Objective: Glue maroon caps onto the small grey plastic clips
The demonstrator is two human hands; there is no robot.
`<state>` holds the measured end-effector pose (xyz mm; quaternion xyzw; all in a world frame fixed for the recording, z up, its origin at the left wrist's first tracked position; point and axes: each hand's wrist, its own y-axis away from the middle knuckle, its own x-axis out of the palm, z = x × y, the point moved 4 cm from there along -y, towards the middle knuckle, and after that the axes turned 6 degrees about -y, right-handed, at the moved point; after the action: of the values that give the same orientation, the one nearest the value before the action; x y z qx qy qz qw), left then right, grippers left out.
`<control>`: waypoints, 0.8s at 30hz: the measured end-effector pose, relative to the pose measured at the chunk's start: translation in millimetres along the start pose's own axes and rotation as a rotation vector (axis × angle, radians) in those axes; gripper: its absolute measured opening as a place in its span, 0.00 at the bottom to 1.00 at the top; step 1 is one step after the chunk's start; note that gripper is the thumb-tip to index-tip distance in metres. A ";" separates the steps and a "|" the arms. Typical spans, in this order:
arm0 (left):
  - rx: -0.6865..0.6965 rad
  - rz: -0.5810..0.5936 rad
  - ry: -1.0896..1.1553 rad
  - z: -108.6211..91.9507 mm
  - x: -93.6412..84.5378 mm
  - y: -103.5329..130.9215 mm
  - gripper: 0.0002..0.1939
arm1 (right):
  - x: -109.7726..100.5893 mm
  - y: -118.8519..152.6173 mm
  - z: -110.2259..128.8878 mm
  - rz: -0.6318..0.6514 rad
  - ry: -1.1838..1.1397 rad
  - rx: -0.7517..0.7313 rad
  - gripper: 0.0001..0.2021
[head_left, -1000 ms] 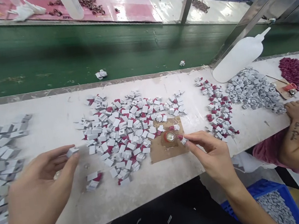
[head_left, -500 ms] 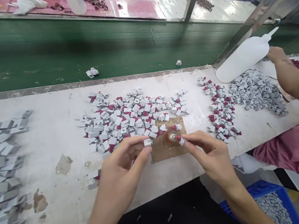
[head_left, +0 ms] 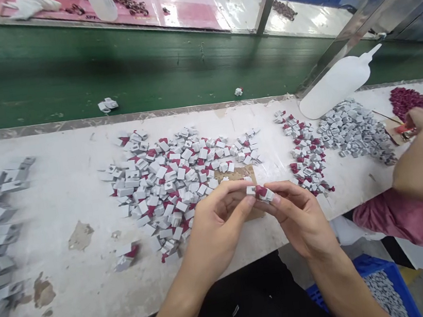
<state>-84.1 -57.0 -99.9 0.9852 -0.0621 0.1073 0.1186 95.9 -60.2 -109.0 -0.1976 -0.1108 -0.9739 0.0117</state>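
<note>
Here we are above the table's (head_left: 84, 196) near edge: my left hand (head_left: 218, 225) pinches a pale grey block (head_left: 250, 191) between thumb and fingertips, and my right hand (head_left: 302, 214) pinches a maroon-and-white piece (head_left: 266, 194), its maroon end right beside the block, though whether they touch I can't tell! Just behind lies the brown card (head_left: 236, 172), partly hidden, with the big mixed heap (head_left: 175, 179) spread leftward, and out at the table's far edge, towards its right, leans a white bottle (head_left: 336, 85), green belt (head_left: 164, 71) beyond!
</note>
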 end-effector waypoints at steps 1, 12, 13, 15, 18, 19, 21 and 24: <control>-0.003 0.005 -0.005 0.1 0.0 -0.3 0.07 | -0.9 0.4 -0.1 -0.004 0.018 -0.010 0.09; 0.134 0.039 -0.283 -4.1 -13.4 -0.5 0.05 | 6.1 -6.0 14.8 0.119 0.277 -0.134 0.05; 0.130 0.057 -0.292 -6.2 -17.0 -2.7 0.06 | 8.2 -9.4 16.8 0.137 0.287 -0.122 0.04; 0.112 0.092 -0.329 -13.3 -24.9 -12.1 0.08 | 12.8 -22.9 20.2 0.189 0.332 -0.092 0.05; 0.100 0.012 -0.552 -32.0 -42.8 -45.1 0.09 | 19.7 -70.5 28.4 0.202 0.596 -0.146 0.09; 0.098 -0.069 -0.649 -39.9 -50.8 -61.1 0.08 | 22.7 -94.7 32.1 0.172 0.699 -0.190 0.11; 0.086 -0.260 -0.799 -55.7 -67.6 -97.7 0.08 | 31.4 -151.6 38.8 0.084 0.835 -0.278 0.17; 0.041 -0.402 -0.880 -71.8 -86.6 -157.7 0.15 | 53.5 -238.5 41.5 0.023 0.946 -0.342 0.24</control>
<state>-158.8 121.2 -86.1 0.9316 0.0874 -0.3435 0.0801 46.6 182.7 -101.4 0.2655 0.0702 -0.9608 0.0388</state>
